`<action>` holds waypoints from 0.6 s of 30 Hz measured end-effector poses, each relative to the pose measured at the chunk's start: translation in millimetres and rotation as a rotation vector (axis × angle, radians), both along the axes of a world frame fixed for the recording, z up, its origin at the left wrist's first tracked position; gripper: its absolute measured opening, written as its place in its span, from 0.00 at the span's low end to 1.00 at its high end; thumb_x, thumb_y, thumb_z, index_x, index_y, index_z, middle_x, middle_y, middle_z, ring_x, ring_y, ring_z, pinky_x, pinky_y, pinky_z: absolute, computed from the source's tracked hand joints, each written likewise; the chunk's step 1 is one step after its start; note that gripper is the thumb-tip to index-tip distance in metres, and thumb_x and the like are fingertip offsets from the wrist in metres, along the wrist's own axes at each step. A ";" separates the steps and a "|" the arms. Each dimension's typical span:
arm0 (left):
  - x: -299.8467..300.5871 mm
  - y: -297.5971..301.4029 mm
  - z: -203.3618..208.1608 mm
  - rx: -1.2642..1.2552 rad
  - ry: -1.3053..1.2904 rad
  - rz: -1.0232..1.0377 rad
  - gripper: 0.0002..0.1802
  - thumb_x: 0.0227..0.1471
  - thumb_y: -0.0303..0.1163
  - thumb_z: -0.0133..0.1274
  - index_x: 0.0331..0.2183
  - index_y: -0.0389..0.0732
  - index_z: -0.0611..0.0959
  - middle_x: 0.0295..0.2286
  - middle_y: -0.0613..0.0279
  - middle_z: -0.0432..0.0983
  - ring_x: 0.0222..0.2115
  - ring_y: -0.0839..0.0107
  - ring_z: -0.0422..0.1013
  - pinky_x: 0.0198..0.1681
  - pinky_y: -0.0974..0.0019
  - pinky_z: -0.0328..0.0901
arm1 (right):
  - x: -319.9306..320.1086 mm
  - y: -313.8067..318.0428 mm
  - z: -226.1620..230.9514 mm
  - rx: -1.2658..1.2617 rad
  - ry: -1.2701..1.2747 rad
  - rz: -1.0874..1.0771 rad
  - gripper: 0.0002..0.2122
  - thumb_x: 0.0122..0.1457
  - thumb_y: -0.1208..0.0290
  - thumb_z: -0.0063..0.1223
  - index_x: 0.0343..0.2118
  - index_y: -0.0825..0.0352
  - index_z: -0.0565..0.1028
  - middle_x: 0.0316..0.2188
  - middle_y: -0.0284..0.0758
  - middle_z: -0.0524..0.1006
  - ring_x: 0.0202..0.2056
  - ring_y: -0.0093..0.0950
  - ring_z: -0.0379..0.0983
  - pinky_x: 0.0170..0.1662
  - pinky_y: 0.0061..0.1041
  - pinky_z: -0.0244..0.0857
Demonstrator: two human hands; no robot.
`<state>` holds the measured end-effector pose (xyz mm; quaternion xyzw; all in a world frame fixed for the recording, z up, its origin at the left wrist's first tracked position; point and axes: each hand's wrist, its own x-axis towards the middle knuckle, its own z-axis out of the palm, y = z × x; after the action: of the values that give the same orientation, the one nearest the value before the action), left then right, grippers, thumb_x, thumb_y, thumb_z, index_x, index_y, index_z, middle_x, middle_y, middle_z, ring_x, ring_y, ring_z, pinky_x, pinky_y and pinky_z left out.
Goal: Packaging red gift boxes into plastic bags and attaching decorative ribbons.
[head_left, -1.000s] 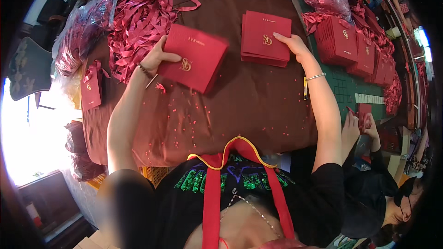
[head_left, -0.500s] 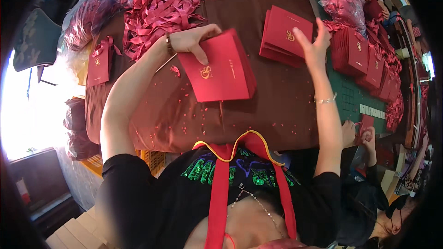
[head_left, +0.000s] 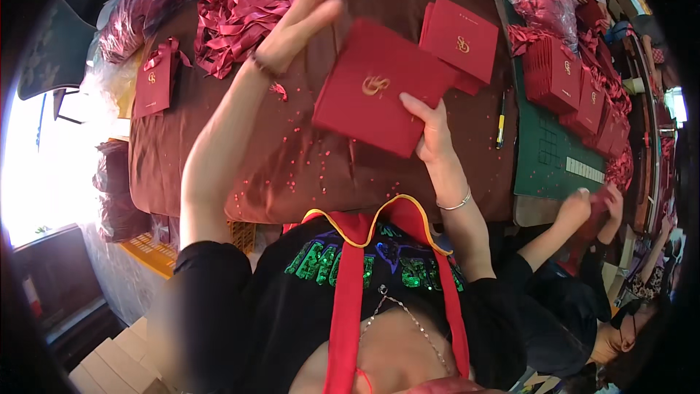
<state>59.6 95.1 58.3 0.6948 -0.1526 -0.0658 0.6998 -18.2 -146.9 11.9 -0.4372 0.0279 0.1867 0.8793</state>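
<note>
My right hand [head_left: 433, 131] grips a stack of flat red paper gift bags [head_left: 364, 106] by its right edge, the thumb lying across the front with its gold emblem. The stack is tilted above the brown cloth [head_left: 284, 168]. My left hand [head_left: 305, 20] is raised beyond the stack's upper left corner, apart from it, with fingers stretched and nothing in them. Just behind the held stack lies a second pile of red bags [head_left: 467, 33], partly covered by it.
A heap of red ribbons [head_left: 240, 14] lies at the far left, near a single bag with a ribbon bow [head_left: 154, 84]. A pen [head_left: 501, 122] rests on the right. Upright rows of bags [head_left: 558, 76] stand by a green mat [head_left: 543, 164], where a co-worker's hands [head_left: 576, 208] are busy.
The stack has passed from my left hand to my right and turned on a slant. My left hand has let go and risen. The pen on the right now shows.
</note>
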 end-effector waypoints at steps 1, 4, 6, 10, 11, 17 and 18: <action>-10.6 4.3 -7.4 -0.134 0.130 0.088 0.49 0.50 0.51 0.53 0.60 0.40 0.45 0.53 0.50 0.56 0.54 0.61 0.56 0.56 0.60 0.52 | 1.0 -0.3 -0.1 0.043 -0.009 -0.074 0.24 0.46 0.79 0.59 0.48 0.67 0.65 0.41 0.35 0.73 0.41 0.27 0.72 0.46 0.29 0.68; -54.3 -1.0 -44.1 -0.078 0.182 -0.117 0.55 0.48 0.52 0.55 0.61 0.38 0.38 0.56 0.47 0.53 0.58 0.60 0.51 0.59 0.59 0.46 | 1.1 7.4 -3.8 0.082 -0.004 -0.192 0.23 0.48 0.80 0.57 0.49 0.65 0.64 0.41 0.34 0.72 0.42 0.27 0.71 0.46 0.29 0.67; -76.6 -19.1 -52.9 -0.354 0.282 0.131 0.52 0.47 0.47 0.57 0.60 0.38 0.43 0.54 0.49 0.56 0.54 0.61 0.56 0.57 0.58 0.51 | -2.2 17.1 -8.6 0.075 0.006 -0.236 0.23 0.48 0.80 0.57 0.49 0.65 0.64 0.41 0.33 0.72 0.42 0.27 0.71 0.47 0.30 0.67; -98.2 -36.8 -55.2 -0.864 0.294 0.535 0.47 0.48 0.38 0.57 0.59 0.41 0.46 0.49 0.54 0.62 0.49 0.64 0.61 0.52 0.60 0.58 | -20.8 36.0 -18.7 0.140 0.001 -0.345 0.24 0.50 0.81 0.56 0.50 0.61 0.62 0.44 0.31 0.70 0.47 0.27 0.68 0.50 0.31 0.64; -101.9 -43.1 -58.0 -0.863 0.297 0.533 0.47 0.48 0.38 0.57 0.59 0.41 0.46 0.49 0.54 0.62 0.49 0.64 0.61 0.52 0.60 0.58 | -24.6 40.0 -20.1 0.182 0.043 -0.357 0.25 0.50 0.81 0.55 0.51 0.60 0.62 0.45 0.31 0.69 0.48 0.27 0.67 0.51 0.31 0.63; -92.9 -55.1 -52.9 -0.659 0.398 0.439 0.33 0.40 0.20 0.60 0.48 0.39 0.64 0.41 0.57 0.70 0.41 0.67 0.69 0.44 0.61 0.67 | -47.1 38.5 -38.0 0.231 0.107 -0.207 0.24 0.54 0.74 0.53 0.53 0.59 0.60 0.49 0.32 0.66 0.50 0.26 0.64 0.53 0.31 0.60; -87.6 -50.9 -57.9 -0.596 0.357 0.448 0.25 0.40 0.19 0.59 0.42 0.37 0.69 0.37 0.58 0.72 0.37 0.67 0.72 0.41 0.63 0.70 | -54.0 30.4 -42.2 0.212 0.055 -0.105 0.23 0.58 0.68 0.50 0.55 0.60 0.59 0.52 0.32 0.65 0.53 0.27 0.62 0.56 0.33 0.57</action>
<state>-28.0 44.2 0.3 0.4556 0.1138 0.0157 0.8827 -72.2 -116.4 -30.3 -0.3345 0.0550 0.1539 0.9281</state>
